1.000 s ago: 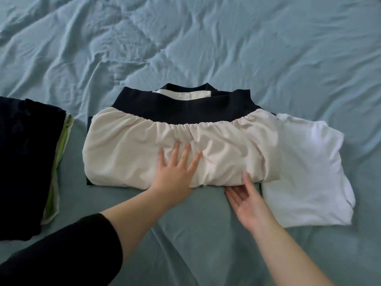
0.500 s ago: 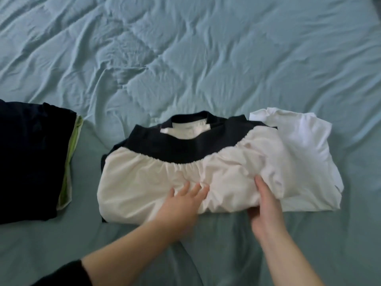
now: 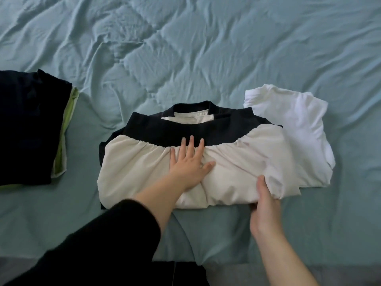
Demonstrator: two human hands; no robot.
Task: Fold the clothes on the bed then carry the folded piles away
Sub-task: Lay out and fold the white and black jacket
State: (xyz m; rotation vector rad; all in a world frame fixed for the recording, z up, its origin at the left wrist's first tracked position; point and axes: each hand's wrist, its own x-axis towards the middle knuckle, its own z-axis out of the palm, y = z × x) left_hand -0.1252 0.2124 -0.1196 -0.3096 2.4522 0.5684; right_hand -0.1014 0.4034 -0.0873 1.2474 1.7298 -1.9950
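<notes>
A folded cream garment [image 3: 136, 172] with a gathered black band [image 3: 165, 131] lies on the bed in front of me. My left hand [image 3: 190, 164] rests flat on its middle, fingers spread and reaching the black band. My right hand [image 3: 266, 205] grips the near right corner of the cream garment, thumb on top and fingers tucked underneath. A folded white shirt [image 3: 299, 129] lies partly under the garment's right end. A folded dark pile [image 3: 26, 126] with a lime-green layer [image 3: 64, 133] sits at the left.
The wrinkled blue-green bedspread [image 3: 185, 54] stretches far beyond the clothes. The bed's near edge [image 3: 226, 263] runs along the bottom, with my dark sleeve [image 3: 103, 244] over it.
My left hand slid up from the garment's near edge to its middle and flattened. My right hand kept its grip on the right corner. The whole stack appears shifted as my view moved.
</notes>
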